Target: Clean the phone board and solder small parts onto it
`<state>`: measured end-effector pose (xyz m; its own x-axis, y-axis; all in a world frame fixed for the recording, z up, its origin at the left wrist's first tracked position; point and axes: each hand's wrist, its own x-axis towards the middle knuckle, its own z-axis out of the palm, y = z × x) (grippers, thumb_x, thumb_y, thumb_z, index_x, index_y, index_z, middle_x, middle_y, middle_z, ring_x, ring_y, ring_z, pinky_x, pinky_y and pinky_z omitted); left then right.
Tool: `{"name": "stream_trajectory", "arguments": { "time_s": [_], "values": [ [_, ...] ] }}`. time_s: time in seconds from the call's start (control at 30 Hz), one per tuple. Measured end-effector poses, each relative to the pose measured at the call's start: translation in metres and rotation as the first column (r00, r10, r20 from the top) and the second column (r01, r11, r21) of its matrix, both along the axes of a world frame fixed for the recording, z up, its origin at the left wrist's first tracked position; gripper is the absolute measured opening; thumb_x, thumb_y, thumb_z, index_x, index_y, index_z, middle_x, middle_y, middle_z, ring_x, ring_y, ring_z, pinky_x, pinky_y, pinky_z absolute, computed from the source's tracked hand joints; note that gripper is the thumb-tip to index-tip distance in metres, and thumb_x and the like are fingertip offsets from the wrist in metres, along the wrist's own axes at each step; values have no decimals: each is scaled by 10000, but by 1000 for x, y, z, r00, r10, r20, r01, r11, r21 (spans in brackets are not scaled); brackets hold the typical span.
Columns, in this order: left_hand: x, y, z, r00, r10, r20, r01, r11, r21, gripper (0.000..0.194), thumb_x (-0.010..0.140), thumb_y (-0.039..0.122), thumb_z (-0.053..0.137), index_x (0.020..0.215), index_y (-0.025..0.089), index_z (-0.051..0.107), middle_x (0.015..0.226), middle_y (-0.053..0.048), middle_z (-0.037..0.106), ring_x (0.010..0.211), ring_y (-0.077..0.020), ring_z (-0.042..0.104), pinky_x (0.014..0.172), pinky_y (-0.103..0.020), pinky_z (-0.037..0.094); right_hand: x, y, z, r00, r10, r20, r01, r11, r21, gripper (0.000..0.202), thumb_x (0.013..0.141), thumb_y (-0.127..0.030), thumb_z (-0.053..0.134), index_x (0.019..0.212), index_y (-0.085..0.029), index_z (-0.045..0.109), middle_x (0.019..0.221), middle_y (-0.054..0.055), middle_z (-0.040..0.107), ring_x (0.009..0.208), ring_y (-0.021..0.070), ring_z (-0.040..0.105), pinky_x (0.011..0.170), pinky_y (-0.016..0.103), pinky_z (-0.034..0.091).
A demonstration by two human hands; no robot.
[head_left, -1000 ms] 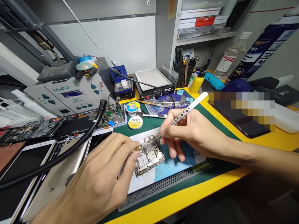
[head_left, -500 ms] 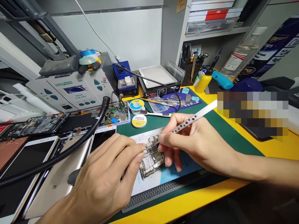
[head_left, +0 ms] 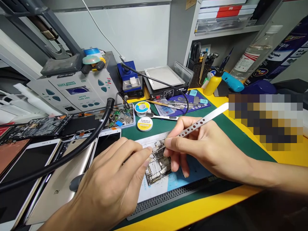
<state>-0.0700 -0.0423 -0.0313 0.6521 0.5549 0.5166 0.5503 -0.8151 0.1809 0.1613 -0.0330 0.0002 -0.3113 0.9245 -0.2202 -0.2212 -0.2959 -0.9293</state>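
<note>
With the dark-and-silver rectangular circuit board (head_left: 157, 166) as your clock centre, your left hand (head_left: 113, 181) blocks eight and your right hand (head_left: 194, 141) two. A thick black flexible hose (head_left: 74, 157) bars nine; a round yellow-and-white tin (head_left: 144, 125) obstructs eleven. Beyond your right hand, flat green matting (head_left: 240, 139) gives you passage at two.

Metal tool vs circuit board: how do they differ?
The metal tool is long and narrow; the circuit board is broad. The tool is silver with round holes; the board is crowded with components. The tool slants in the right hand; the board lies on a sheet. That hand partly hides both.
</note>
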Motion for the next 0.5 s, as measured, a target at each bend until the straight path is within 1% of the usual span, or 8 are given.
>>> {"name": "stream_trajectory", "arguments": {
  "time_s": [0.27, 0.5],
  "values": [
    [-1, -1, -1, 1000, -18, -5, 18, 1000, -3, 236, 1012, 16, 582, 1219, 124, 618, 997, -71, 628, 906, -185, 564, 765, -344, 478, 1, -1, 0, 1000, 2, -3, -2, 1000, 1, 305, 719, -173, 895, 705, -181, 590, 651, 27, 742, 494, 162, 689, 375, 199, 532],
    [1, -1, 2, 1000, -12, -3, 12, 1000, -2, 244, 1011, 8, 563, 1205, 147, 616, 985, -64, 622, 904, -192, 564, 761, -345, 486, 0, 0, 2, 1000, 4, 24, -4, 1000, 14, 303, 703, -213, 911, 687, -178, 611, 649, 38, 741, 488, 161, 682, 368, 201, 529]
  ]
}}
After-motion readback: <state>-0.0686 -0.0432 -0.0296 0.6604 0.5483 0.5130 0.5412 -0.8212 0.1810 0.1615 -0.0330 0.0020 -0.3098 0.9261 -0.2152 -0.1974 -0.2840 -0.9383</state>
